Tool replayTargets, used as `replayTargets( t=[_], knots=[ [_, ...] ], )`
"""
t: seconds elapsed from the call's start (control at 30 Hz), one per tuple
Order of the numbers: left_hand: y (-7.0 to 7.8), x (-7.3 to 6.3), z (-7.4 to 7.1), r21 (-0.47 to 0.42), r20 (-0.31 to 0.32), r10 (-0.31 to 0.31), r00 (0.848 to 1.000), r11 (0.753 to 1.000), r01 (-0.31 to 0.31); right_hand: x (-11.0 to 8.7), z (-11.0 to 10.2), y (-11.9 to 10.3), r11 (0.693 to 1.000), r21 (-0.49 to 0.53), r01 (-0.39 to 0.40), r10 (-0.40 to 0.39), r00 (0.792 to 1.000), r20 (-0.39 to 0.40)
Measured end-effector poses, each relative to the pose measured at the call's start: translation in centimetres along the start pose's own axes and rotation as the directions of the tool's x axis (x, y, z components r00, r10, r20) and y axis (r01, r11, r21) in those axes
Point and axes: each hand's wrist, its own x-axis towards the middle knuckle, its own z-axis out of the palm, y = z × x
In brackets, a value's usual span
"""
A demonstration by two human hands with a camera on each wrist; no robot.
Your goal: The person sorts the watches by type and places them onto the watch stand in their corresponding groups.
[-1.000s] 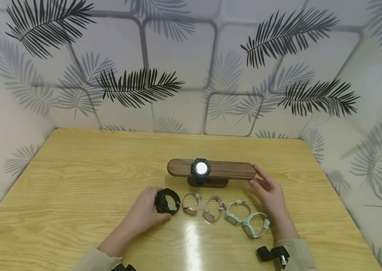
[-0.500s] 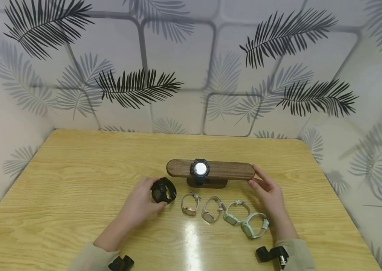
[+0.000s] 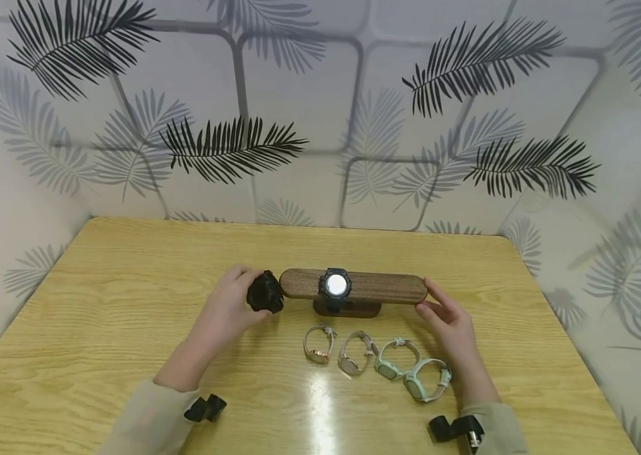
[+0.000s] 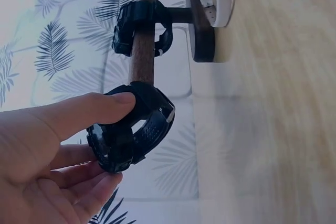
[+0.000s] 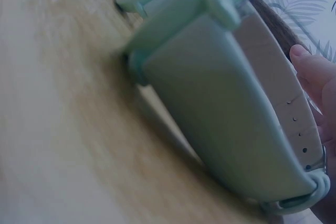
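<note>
My left hand (image 3: 220,316) pinches a black wristwatch (image 3: 265,294) between thumb and fingers, right at the left end of a dark wooden watch stand (image 3: 385,287). In the left wrist view that watch (image 4: 152,135), its strap a closed loop, overlaps the bar's tip (image 4: 143,61). Another black watch (image 3: 336,285), its face bright with glare, sits around the bar left of its middle. My right hand (image 3: 454,328) holds the bar's right end between thumb and fingers. Close below that hand lies a mint-green watch (image 3: 427,381), which fills much of the right wrist view.
Several light watches lie in a row on the wooden table (image 3: 144,284) in front of the stand: a white one with a rose-gold case (image 3: 318,355), a beige one (image 3: 349,364) and mint-green ones to the right. A leaf-patterned wall (image 3: 320,189) rises behind the table.
My left hand has carried the black watch away from the row, up and slightly left to the bar's left end, turning it on the way. My right hand stays at the bar's right end.
</note>
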Motion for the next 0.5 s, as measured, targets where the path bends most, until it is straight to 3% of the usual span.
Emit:
replayTargets(
  t=[0.27,0.5],
  knots=[
    [0.7,1.6,-0.1,0.095,-0.017,0.085,0.996,0.992,-0.083,0.0,0.0,0.0,1.000,-0.002,0.007,-0.007,1.000,0.004],
    [1.5,2.7,0.2,0.120,0.023,0.137,0.990,0.983,-0.139,0.0,0.1,0.0,1.000,-0.012,-0.001,0.001,1.000,-0.002]
  ],
)
